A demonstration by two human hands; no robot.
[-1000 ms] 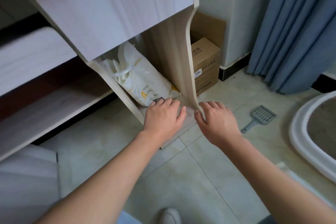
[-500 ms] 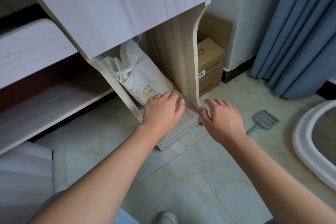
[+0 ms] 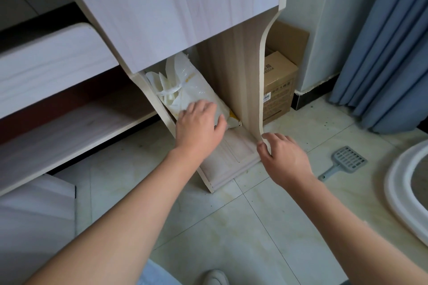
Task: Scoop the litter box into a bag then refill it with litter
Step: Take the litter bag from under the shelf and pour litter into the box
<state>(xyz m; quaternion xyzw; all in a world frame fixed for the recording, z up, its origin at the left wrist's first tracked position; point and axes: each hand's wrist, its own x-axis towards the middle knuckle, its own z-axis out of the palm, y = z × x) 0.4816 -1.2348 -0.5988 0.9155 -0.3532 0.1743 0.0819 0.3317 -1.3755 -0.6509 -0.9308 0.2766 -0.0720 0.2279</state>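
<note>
Soft, even daylight fills the room, bright without glare. The tilted cabinet drawer (image 3: 176,7) shades the white litter bag (image 3: 185,85) beneath it. Straight edges bow toward the corners. The left shelves (image 3: 46,65) look slightly smeared.

Pale tiled floor (image 3: 243,227), speckled with grit. On it: grey slotted scoop (image 3: 344,163), white-rimmed litter box (image 3: 397,192) at right, cardboard box (image 3: 279,92) by the wall (image 3: 324,30). Inside the tilted-out cabinet bin (image 3: 234,155), a white bag (image 3: 192,85).
</note>
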